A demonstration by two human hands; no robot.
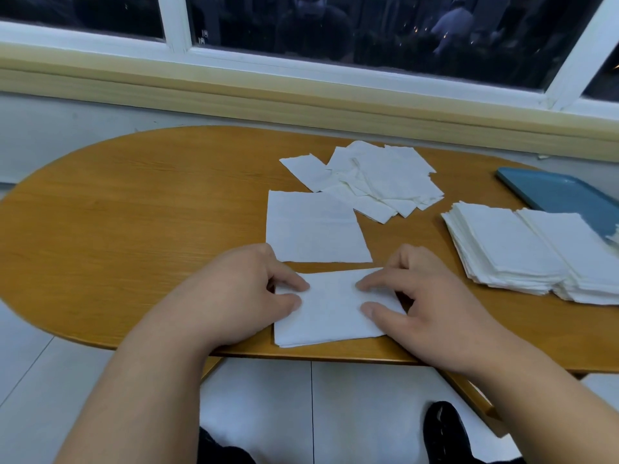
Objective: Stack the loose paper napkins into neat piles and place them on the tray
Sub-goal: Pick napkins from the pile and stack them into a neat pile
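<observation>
Currently, in the head view, we are looking down on an oval wooden table (pixel 134 212) set below a white-framed window (pixel 181 38). We are pressing our left hand (pixel 234 289) and our right hand (pixel 432 306) onto a folded napkin (pixel 331 313) lying near the table's front edge. On each hand the thumb and forefinger are resting flat on top of the paper, the left at its left edge and the right at its right edge. Neither hand is closing round the napkin; the remaining fingers are hanging loosely bent. Just behind it a single flat napkin (pixel 311 229) is lying apart from it, with a strip of bare wood showing between them. Farther back, a loose heap of napkins (pixel 375 182) is sprawling, its sheets overlapping at varied angles. To the right, two squared piles (pixel 509 249) are standing side by side, touching each other. A blue tray (pixel 569 195) is sitting just behind them at the table's right end. Whether the right-hand pile is overlapping its rim we cannot tell. Below the table edge, pale floor tiles (pixel 268 396) and a dark shoe (pixel 445 430) are showing.
</observation>
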